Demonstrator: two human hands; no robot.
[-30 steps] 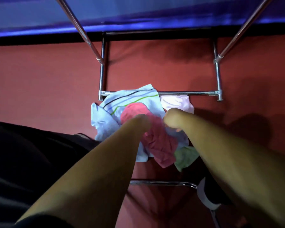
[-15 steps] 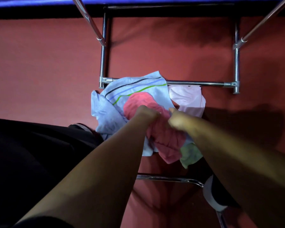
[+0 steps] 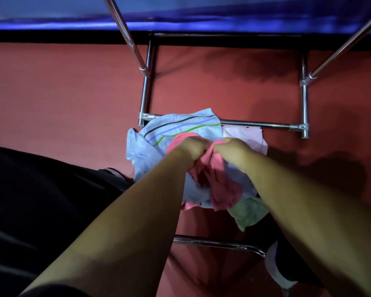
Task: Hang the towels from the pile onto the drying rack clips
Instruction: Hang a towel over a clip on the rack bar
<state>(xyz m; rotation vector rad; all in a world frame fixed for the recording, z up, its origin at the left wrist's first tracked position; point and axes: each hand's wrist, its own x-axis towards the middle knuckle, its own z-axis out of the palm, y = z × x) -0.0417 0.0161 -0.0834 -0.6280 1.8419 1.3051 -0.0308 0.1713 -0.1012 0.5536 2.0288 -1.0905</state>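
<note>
From my remote seat I looked straight down over both bare forearms at the pile of towels (image 3: 201,168), which lay on the red floor (image 3: 73,103) inside the chrome base of the drying rack (image 3: 255,124). The left hand (image 3: 192,150) and the right hand (image 3: 231,151) sat close together at the top of the heap, knuckles toward me, and the fingers of each were curled tight into the pink towel (image 3: 221,189), bunching its upper edge between the two fists. That towel draped down the middle of the pile. Under it lay a pale blue towel with black, blue and green stripes (image 3: 180,127), whose far corner overlapped the left end of the rack's far crossbar. A light pink towel (image 3: 244,136) lay just beside the right hand against the same bar, and a green towel (image 3: 248,213) stuck out at the near right, partly under the right forearm. A shoe (image 3: 274,269) stood near the rack's near rail (image 3: 212,243), and dark clothing (image 3: 41,200) filled the left of my view.
</note>
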